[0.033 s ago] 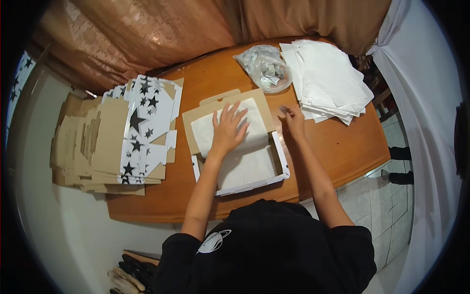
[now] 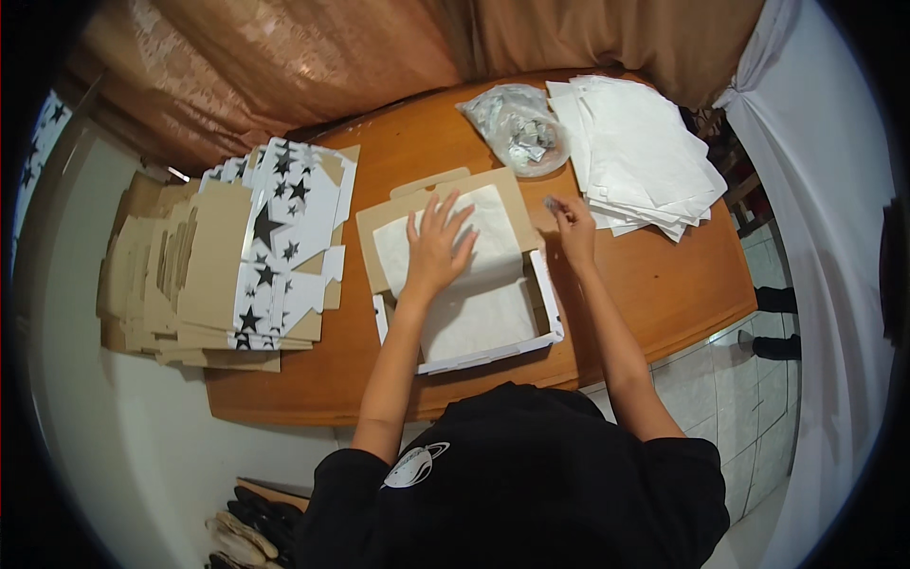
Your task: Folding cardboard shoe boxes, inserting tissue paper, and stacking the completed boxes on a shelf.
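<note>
An open cardboard box (image 2: pixel 493 358), white outside and brown inside, stands on the table in front of me with its lid tilted back. White paper (image 2: pixel 493 228) lines its floor and runs up over the lid. My left hand (image 2: pixel 436 254) rests on that paper at the lid, fingers spread. Just right of the lid, my right hand (image 2: pixel 576 232) pinches a small, shiny grey piece (image 2: pixel 552 203), too small to identify. Beyond the box is a clear plastic bag (image 2: pixel 498 114) holding several small silvery pieces.
A stack of white paper sheets (image 2: pixel 645 152) lies at the back right of the wooden table (image 2: pixel 654 294). Flattened cardboard boxes (image 2: pixel 218 256), some white with black stars, are piled at the left. Brown curtains (image 2: pixel 360 57) hang behind.
</note>
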`<action>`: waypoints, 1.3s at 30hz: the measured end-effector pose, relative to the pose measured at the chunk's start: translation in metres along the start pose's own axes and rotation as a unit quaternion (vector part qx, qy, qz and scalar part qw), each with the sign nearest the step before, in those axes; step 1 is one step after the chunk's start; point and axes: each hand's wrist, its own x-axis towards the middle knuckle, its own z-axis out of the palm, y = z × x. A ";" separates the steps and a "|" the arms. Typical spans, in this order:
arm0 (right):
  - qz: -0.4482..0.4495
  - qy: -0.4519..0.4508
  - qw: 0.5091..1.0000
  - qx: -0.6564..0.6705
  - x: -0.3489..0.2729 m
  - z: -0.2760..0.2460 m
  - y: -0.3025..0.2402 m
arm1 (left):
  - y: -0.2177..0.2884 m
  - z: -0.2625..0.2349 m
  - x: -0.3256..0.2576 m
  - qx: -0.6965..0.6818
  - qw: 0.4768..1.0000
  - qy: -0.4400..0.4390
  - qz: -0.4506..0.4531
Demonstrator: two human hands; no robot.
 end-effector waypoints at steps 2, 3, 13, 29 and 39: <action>-0.032 0.010 0.997 0.066 -0.011 0.000 -0.054 | -0.006 -0.020 -0.010 0.009 0.999 0.015 -0.031; -0.063 0.029 0.989 0.129 -0.020 0.002 -0.080 | -0.013 -0.028 -0.016 0.002 0.998 0.038 -0.057; -0.026 -0.400 0.909 0.117 -0.099 0.029 -0.126 | -0.046 -0.061 -0.095 -0.344 0.883 0.159 -0.278; 0.163 -0.188 0.960 0.131 -0.024 0.017 -0.062 | -0.073 -0.051 -0.088 -0.545 0.727 0.069 -0.412; 0.095 -0.238 0.952 0.168 -0.022 0.022 -0.051 | -0.065 -0.044 -0.079 -0.515 0.781 0.076 -0.345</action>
